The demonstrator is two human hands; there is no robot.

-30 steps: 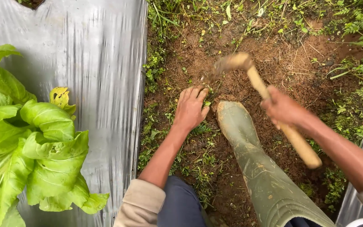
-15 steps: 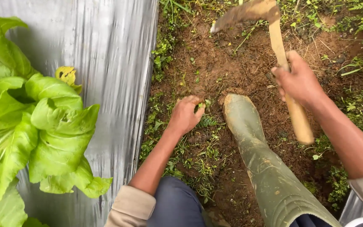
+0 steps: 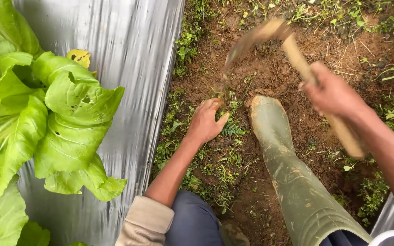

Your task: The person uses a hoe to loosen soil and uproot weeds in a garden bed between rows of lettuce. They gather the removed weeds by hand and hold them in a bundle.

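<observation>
Head view: the right hand has its grip clenched round the wooden handle of a small hoe, whose blurred blade hangs over bare soil just beyond the left hand. That hand's grip is loosely closed on low weeds beside a muddy green rubber boot. Judging by this, weeding is mid-stroke; any chop must land clear of the fingers. No containers show. Silver mulch sheet and a leafy green plant lie left.

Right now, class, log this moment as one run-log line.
left hand: on weeds | right hand: grips hoe, blurred | boot: beside left hand | plastic sheet, leafy plant: left
</observation>
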